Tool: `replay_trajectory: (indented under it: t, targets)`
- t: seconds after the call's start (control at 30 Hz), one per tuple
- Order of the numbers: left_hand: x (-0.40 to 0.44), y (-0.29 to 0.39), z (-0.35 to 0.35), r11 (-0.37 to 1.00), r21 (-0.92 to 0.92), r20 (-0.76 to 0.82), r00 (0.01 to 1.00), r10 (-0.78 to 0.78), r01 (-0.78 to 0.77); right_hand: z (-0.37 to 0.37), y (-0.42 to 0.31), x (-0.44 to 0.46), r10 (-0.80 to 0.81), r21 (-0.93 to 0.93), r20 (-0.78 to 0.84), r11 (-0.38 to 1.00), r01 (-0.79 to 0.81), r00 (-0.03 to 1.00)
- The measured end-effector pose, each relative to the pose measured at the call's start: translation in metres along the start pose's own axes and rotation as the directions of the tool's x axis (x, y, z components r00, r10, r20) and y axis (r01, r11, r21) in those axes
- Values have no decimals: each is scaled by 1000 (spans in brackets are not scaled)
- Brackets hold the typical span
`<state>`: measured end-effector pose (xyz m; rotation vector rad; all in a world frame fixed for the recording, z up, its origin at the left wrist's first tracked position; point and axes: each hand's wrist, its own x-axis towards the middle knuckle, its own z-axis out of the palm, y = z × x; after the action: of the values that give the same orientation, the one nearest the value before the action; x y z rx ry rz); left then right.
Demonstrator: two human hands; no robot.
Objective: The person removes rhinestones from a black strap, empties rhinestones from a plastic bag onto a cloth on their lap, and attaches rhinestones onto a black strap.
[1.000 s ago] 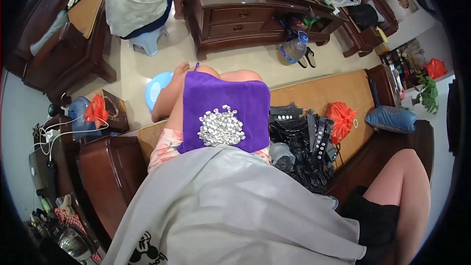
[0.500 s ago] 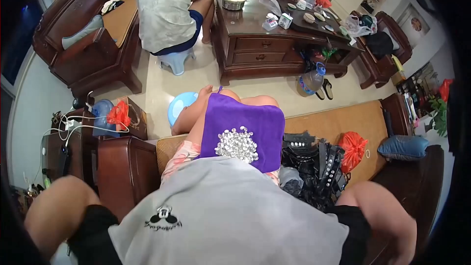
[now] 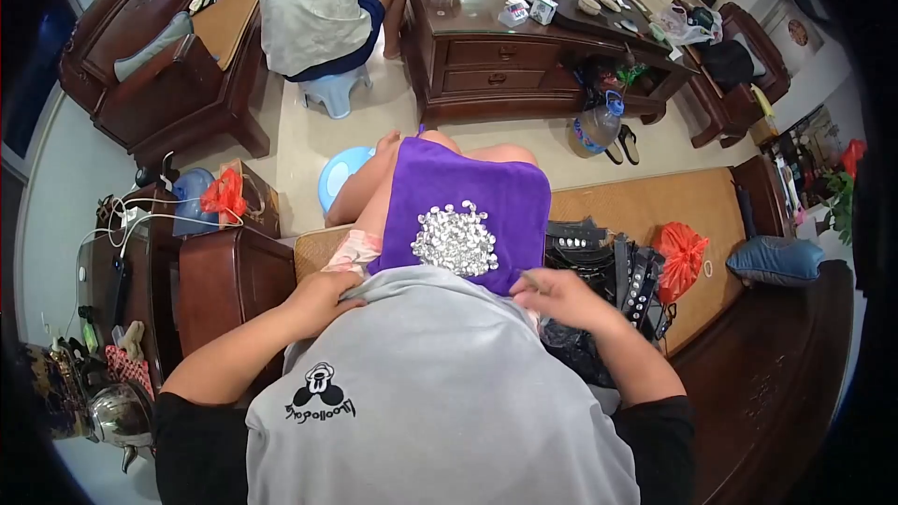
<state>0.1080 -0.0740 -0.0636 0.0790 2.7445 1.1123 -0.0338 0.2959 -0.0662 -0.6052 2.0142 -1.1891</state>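
Observation:
A purple cloth lies over my lap, with a heap of shiny clear gems on it. My left hand is closed on the hem of the grey shirt, at the left of the cloth. At the cloth's lower right corner, my right hand has its fingers pressed together by the shirt's hem; what they pinch is not clear. Black studded straps lie beside that hand on the seat.
A red plastic bag and a blue cushion are on the bench to the right. Ahead, another person sits on a stool near a cluttered dark wooden table. A side cabinet stands at the left.
Both hands have come in from the sides to the shirt's hem and the cloth's near edge. My left hand has taken hold of the shirt. The gem heap looks unchanged.

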Motion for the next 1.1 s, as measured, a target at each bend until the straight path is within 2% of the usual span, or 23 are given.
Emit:
replay_trajectory:
  t: [0.07, 0.1, 0.13, 0.17, 0.2, 0.23, 0.27, 0.3, 0.33, 0.37, 0.4, 0.43, 0.5, 0.57, 0.6, 0.73, 0.8, 0.9, 1.0, 1.07, 1.1]
  targets:
    - [-4, -5, -1, 972, 206, 11, 993, 114, -114, 24, -6, -8, 72, -36, -33, 997, -73, 997]
    - [-6, -8, -4, 971, 208, 12, 993, 120, -120, 26, -3, -12, 71, -36, -39, 997, -73, 997]
    - [-8, -12, -12, 1000, -6, 88, 996, 3, -2, 27, 0, -14, 100, 8, -92, 995, -100, 991]
    - [-10, -16, -20, 969, -207, 186, 978, -96, 134, 29, 4, -17, 130, 54, -143, 991, -124, 981]
    - [-12, -19, -29, 881, -383, 299, 940, -168, 279, 29, 7, -19, 160, 101, -191, 985, -143, 968]
    - [-13, -19, -33, 742, -520, 420, 883, -209, 423, 30, 11, -21, 191, 149, -238, 976, -159, 952]
    - [-12, -17, -35, 746, -518, 417, 885, -207, 418, 25, 13, -23, 219, 216, -298, 964, -158, 929]
    - [-8, -14, -37, 889, -297, 375, 899, -227, 348, 17, 14, -22, 247, 279, -358, 949, -149, 901]
    - [-4, -10, -40, 963, -49, 328, 915, -234, 264, 9, 14, -20, 239, 277, -367, 951, -139, 899]
    - [1, -5, -41, 963, 208, 283, 931, -229, 174, 2, 14, -19, 225, 255, -414, 959, -125, 882]
    - [6, -1, -41, 888, 454, 241, 948, -208, 80, -4, 14, -17, 212, 232, -464, 966, -113, 860]
    - [14, 0, -37, 888, 455, 245, 950, -194, 64, -11, 13, -14, 213, 233, -478, 966, -111, 852]
    - [41, -6, -14, 983, 158, -17, 995, -94, 96, -24, 14, -12, 252, 336, -517, 939, -77, 818]
    - [72, -5, 5, 987, -162, -281, 957, -69, 24, -41, 18, -15, 295, 430, -563, 902, -31, 772]
    - [83, -3, 12, 986, -166, -262, 964, -52, 8, -47, 21, -19, 309, 434, -578, 900, -36, 755]
    - [118, 4, 27, 975, 2, -295, 931, -213, 223, -68, 32, -23, 290, 454, -639, 890, 46, 712]
    - [125, -2, 32, 973, 87, -322, 930, -174, 212, -79, 42, -29, 311, 467, -674, 882, 61, 670]
    - [130, 8, 29, 979, 17, -292, 938, -188, 202, -94, 60, -38, 360, 490, -731, 868, 80, 580]
    - [134, 12, 26, 971, 70, -259, 944, -205, 230, -85, 75, -33, 407, 487, -728, 874, -2, 551]
    - [144, 13, 27, 958, 120, -244, 943, -225, 260, -65, 63, -17, 400, 447, -639, 888, -107, 657]
    - [148, 11, 28, 956, 120, -237, 943, -235, 269, -51, 57, -7, 338, 396, -631, 914, -85, 698]
